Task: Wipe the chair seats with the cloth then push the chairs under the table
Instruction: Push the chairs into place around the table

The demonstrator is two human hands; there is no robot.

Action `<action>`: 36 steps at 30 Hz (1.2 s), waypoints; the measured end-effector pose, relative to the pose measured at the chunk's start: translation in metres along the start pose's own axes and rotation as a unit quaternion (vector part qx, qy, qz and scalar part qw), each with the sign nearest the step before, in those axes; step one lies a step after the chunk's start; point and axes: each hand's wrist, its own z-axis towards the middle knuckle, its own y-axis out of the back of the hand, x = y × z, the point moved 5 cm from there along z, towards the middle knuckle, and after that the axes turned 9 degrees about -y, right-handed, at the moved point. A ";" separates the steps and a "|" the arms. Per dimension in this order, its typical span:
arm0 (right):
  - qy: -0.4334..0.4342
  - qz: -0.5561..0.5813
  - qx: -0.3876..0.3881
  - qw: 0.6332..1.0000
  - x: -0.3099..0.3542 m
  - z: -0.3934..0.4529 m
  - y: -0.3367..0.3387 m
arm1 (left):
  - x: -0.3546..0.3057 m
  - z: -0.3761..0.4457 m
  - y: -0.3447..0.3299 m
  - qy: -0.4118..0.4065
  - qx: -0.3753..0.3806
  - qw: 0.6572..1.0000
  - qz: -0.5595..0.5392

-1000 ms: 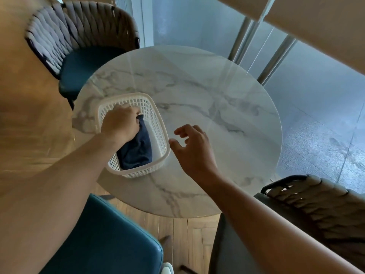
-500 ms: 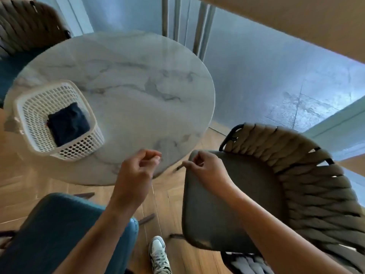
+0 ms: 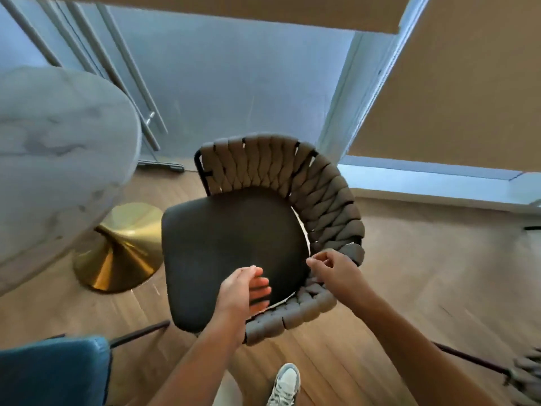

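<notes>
Looking down, you see the grey chair (image 3: 234, 253), smooth rounded seat and chunky woven-rope back, beside the marble table (image 3: 58, 159). Your left hand (image 3: 243, 291) hovers relaxed, empty; your right hand (image 3: 333, 271) curls loosely at the braided rim, grip unclear.

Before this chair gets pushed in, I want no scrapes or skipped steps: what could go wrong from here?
Neither the left hand nor the right hand holds a cloth, so the dark seat may go unwiped. The gold table base stands close to the seat's front edge; a hard push could knock it.
</notes>
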 end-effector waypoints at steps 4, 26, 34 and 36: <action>-0.026 0.036 -0.049 0.998 -0.047 0.002 0.068 | 0.012 -0.001 -0.075 0.028 0.043 0.999 0.018; -0.044 0.090 0.039 0.994 -0.024 0.200 0.267 | -0.036 0.130 -0.271 -0.001 -0.045 0.996 -0.072; -0.011 -0.003 0.153 0.988 0.042 0.281 0.263 | -0.067 0.165 -0.287 -0.004 -0.148 0.975 -0.166; 0.007 -0.036 0.193 0.980 0.059 0.302 0.253 | -0.066 0.172 -0.288 0.001 -0.183 0.963 -0.198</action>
